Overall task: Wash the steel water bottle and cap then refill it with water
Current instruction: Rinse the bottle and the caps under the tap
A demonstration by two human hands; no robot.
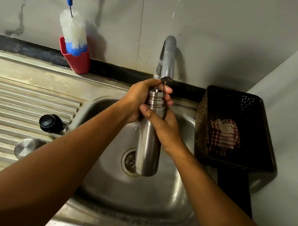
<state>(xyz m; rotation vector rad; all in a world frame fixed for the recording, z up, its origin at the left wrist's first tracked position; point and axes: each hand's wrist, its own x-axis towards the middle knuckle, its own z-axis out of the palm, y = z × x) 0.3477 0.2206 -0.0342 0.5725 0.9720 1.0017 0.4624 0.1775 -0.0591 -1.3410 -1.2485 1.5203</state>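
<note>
Marble-veined wall tiles back a steel sink (130, 198) with a ribbed drainboard (19, 95) on its left.

Steel water bottle (148, 146): held upright over the basin, open threaded mouth just under the tap spout (167, 64). A thin stream appears to run in.

Left grip (138, 99): fingers curled round the neck. Right grip (161, 126): wrapped round the shoulder just below.

Black cap (50, 123): on the drainboard's right edge, near the basin. A steel disc (29, 147) lies toward the front edge, partly hidden by the forearm.

Bottle brush (73, 31) stands in a red cup (76, 59) at the back edge. A black basket (200, 125) with a checked cloth (223, 137) sits right of the basin.

Risks (judgement):
- Both grips sit high on wet steel. As the bottle fills and gets heavier, it may slide through and drop into the basin.
- The mouth is narrow, so a small drift off the stream means splashing.
- The fill level is not visible from here, so overflow is likely if filling is unwatched.
- The left forearm passes close over the cap, and a sweep could knock it into the basin.
</note>
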